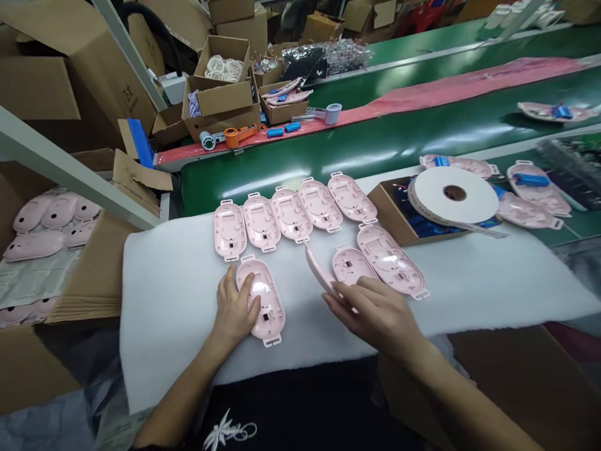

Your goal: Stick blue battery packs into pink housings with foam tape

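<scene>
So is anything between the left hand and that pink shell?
Nothing visible: the left hand rests directly on the pink shell lying on the white foam pad. The right hand holds another shell.

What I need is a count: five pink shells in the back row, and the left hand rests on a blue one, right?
Not blue: the head view shows the left hand resting on a pink shell. The back row is five.

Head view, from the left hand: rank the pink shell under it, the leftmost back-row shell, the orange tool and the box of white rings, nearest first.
1. Pink shell, under the left hand, touching.
2. Leftmost back-row shell, just ahead on the white pad.
3. Orange tool, across the green belt.
4. Box of white rings, behind the tool, farthest.
</scene>
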The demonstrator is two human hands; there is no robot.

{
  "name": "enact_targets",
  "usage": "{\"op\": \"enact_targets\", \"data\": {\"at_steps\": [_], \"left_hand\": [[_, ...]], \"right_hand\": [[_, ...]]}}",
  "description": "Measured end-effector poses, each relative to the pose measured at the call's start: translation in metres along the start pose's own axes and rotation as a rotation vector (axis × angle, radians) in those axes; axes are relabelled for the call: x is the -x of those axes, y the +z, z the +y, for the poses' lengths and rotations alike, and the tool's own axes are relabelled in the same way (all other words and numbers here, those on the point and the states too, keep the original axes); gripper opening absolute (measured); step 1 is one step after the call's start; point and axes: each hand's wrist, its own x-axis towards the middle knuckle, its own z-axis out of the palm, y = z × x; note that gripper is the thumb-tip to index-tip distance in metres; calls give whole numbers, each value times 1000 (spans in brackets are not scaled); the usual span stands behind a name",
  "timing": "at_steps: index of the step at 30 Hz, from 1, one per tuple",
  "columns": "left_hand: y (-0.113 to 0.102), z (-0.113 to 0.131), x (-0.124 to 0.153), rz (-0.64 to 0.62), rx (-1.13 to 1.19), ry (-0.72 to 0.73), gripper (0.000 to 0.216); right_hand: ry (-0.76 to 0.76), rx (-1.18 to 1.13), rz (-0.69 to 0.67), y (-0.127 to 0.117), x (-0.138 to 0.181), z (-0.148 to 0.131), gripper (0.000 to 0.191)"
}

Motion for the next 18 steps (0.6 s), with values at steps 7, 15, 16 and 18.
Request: {"op": "enact_targets", "data": {"at_steps": [7, 15, 16, 18], "left_hand": [[4, 14, -8, -59, 20, 108, 51], [4, 26, -18, -140, 19, 168, 54], [5, 27, -21, -147, 17, 168, 54], [8, 31, -26, -165, 17, 165, 55]], "right_hand": [[386, 191, -374, 49, -33, -57, 39], [483, 251, -451, 54, -15, -50, 36], [493, 261, -466, 54, -17, -49, 35], [524, 277, -494, 55, -23, -46, 33]]}}
